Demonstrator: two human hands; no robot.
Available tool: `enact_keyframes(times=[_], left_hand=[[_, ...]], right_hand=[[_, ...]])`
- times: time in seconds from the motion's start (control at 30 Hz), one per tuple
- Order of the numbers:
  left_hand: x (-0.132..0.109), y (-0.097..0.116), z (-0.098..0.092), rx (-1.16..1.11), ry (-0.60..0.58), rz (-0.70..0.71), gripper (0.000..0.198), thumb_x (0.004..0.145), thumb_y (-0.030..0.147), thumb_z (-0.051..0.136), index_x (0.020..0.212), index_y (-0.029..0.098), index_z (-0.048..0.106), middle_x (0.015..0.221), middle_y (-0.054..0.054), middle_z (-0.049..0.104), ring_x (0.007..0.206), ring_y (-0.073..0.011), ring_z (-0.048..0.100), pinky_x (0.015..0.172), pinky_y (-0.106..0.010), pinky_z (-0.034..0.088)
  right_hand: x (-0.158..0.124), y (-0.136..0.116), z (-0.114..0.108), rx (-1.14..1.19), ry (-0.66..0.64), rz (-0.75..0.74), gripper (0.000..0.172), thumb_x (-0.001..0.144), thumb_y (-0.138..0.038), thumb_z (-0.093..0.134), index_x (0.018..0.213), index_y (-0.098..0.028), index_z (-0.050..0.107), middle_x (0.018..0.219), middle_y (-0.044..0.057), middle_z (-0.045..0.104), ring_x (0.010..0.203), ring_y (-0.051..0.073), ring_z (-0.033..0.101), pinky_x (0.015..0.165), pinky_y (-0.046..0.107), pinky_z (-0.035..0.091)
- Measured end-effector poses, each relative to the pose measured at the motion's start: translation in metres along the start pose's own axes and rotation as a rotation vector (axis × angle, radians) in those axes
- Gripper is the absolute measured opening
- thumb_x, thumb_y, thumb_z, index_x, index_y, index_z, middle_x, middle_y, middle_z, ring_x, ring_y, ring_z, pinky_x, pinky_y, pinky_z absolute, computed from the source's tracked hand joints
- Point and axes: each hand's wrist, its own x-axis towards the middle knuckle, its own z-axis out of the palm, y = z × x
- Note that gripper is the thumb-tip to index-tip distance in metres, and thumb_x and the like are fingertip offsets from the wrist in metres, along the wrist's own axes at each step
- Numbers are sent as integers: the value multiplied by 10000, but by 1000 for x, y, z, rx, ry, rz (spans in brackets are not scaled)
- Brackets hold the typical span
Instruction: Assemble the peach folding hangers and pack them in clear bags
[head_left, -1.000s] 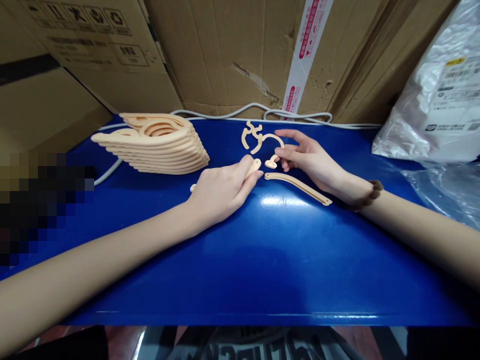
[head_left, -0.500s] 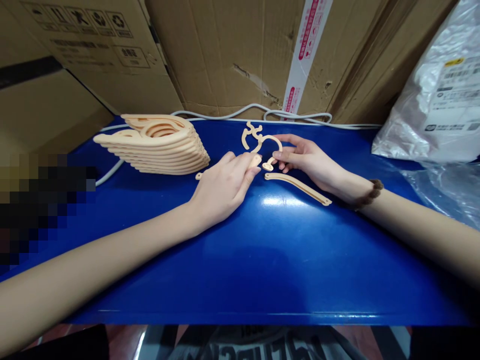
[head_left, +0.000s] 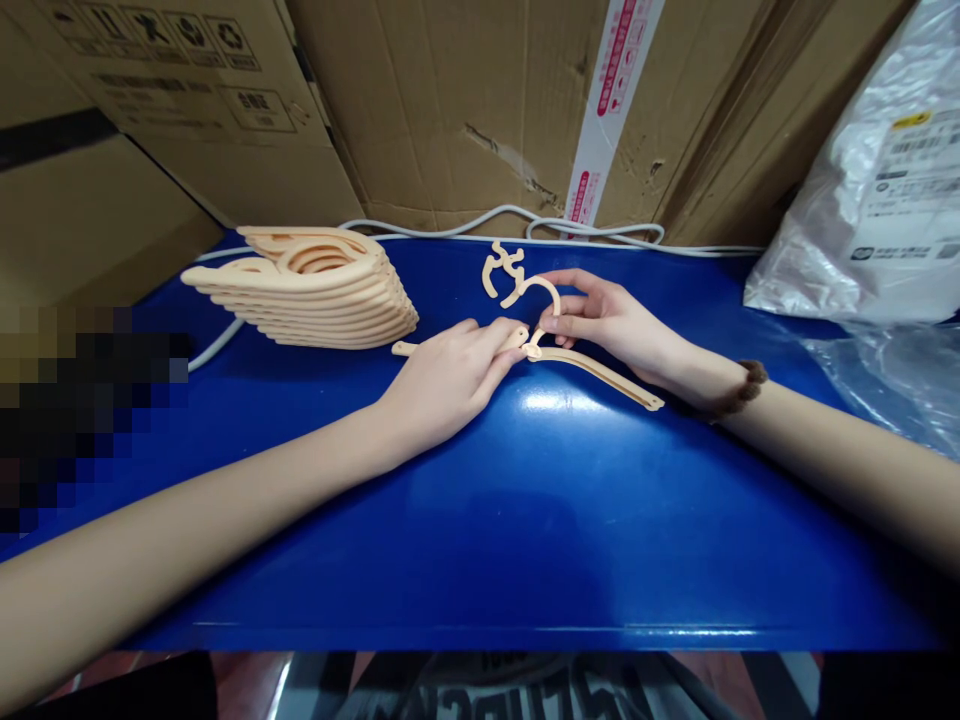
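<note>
My left hand (head_left: 454,385) is closed around a beige plastic hanger arm (head_left: 406,349); one end sticks out on the left, the other at the fingertips. Between the fingers and thumb of my right hand (head_left: 600,308) is a beige hanger hook (head_left: 546,287). The hook's round base sits at my left fingertips, by the near end of a second hanger arm (head_left: 604,374) lying on the table. Whether these parts are joined cannot be made out. Just behind the hook lies a small branched beige piece (head_left: 491,270).
A stack of beige folded hangers (head_left: 315,305) stands on the blue table (head_left: 480,540) at left. White cable (head_left: 480,222) runs along the back, before cardboard boxes (head_left: 435,120). A clear plastic bag (head_left: 825,230) with a label is at right.
The hook has come down toward me, its base now meeting the end of the loose hanger arm. My left hand has shifted slightly right and lower with its hanger arm, which shows more on the left.
</note>
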Motion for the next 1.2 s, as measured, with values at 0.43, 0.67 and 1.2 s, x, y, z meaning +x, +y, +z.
enact_keyframes(times=[0.43,0.67,1.2], left_hand=[[0,-1,2,-25,43,110,282,1055,310,401,1037,135,622,907,-56,680,781,-212,535,728,-334,406],[1,-1,1,-76,43,141,267,1052,292,419,1086,123,623,959,-75,688,807,-210,533,782,-338,443],[-1,0,0,-177,90,128,247,1038,248,454,1256,160,528,934,-47,681,865,-204,606,820,-332,481]], right_hand=[[5,2,-5,-6,118,-55,548,710,-309,854,1176,-156,607,737,-35,652,575,69,469,502,223,340],[3,1,-5,-35,102,-32,508,742,-310,826,1175,-152,613,785,-8,685,599,87,490,522,243,358],[3,0,-10,-44,-14,-26,457,795,-315,792,1141,-171,531,773,-28,689,590,63,510,539,202,374]])
